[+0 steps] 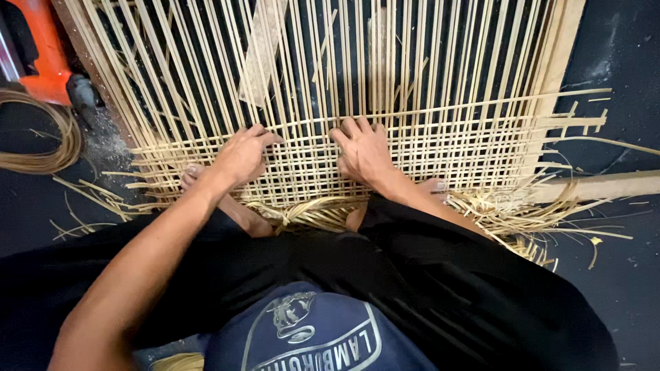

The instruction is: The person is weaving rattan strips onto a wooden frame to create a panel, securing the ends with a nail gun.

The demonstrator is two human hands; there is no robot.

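A pale cane mat (454, 141) of thin strips lies on the dark floor in front of me, woven into a grid along its near edge, with long loose upright strips (426, 55) running away from me. My left hand (242, 155) rests palm down on the woven band, fingertips pressing on the top horizontal strip. My right hand (363, 151) lies beside it, fingers curled over the same strip. Neither hand lifts anything. My bare feet (237, 206) sit on the mat's near edge under my wrists.
An orange machine (42, 51) stands at the top left beside a coil of cane (48, 134). Loose cane ends (522, 216) and scraps are strewn along the near edge. A wooden bar (598, 185) lies at the right, another board (261, 48) on the strips.
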